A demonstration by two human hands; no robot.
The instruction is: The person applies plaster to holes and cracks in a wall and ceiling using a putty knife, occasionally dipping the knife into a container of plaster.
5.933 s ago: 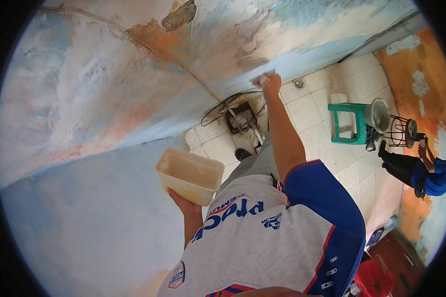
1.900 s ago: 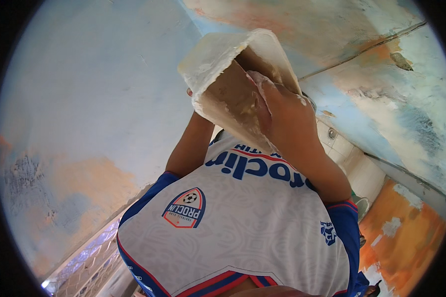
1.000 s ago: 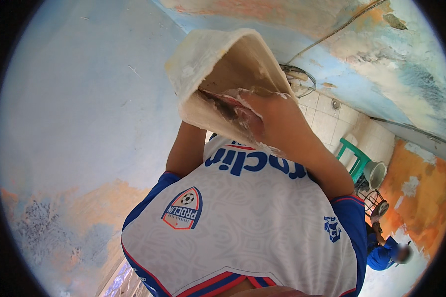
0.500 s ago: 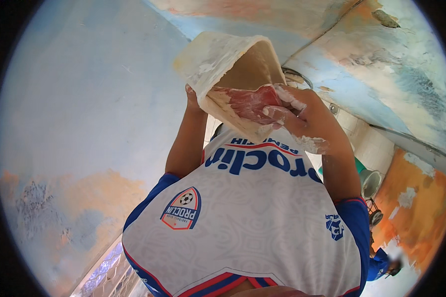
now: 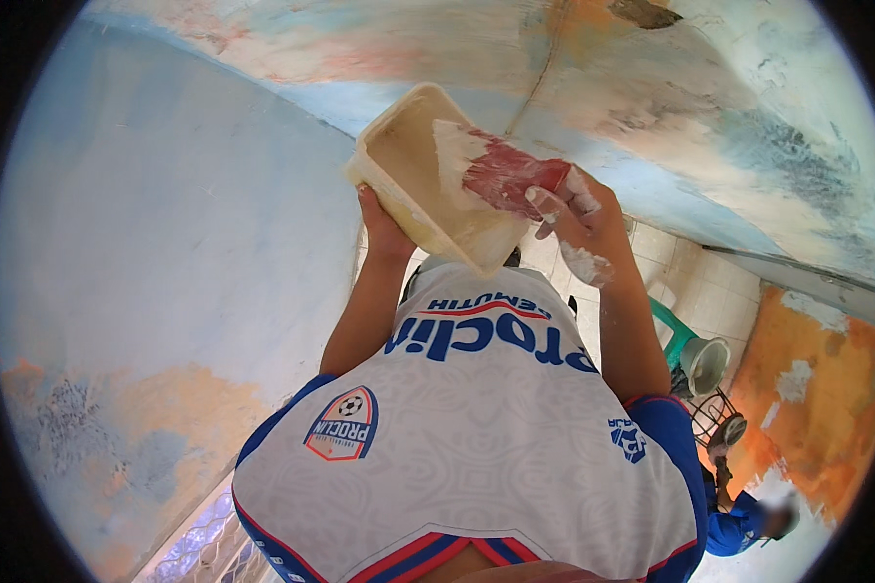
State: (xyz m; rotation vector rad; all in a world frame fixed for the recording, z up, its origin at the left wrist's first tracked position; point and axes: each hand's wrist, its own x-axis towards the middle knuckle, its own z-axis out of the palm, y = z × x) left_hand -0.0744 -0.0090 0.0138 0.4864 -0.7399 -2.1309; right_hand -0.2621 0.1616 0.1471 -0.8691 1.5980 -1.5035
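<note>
My left hand grips a cream rectangular plastic container by its left side, its inside smeared with paste. In my right hand is a red flat scraper, held over the container with white paste on its blade. White paste also coats my thumb, fingers and the back of that hand.
Mottled, peeling walls rise around me, one orange. Below on the tiled floor are a green stool, a grey bucket and a black metal stool. Another person in blue is at lower right.
The container has tipped from facing me side-on to opening upward. The scraper has come up out of its inside, now showing white paste, and my right hand has moved with it.
</note>
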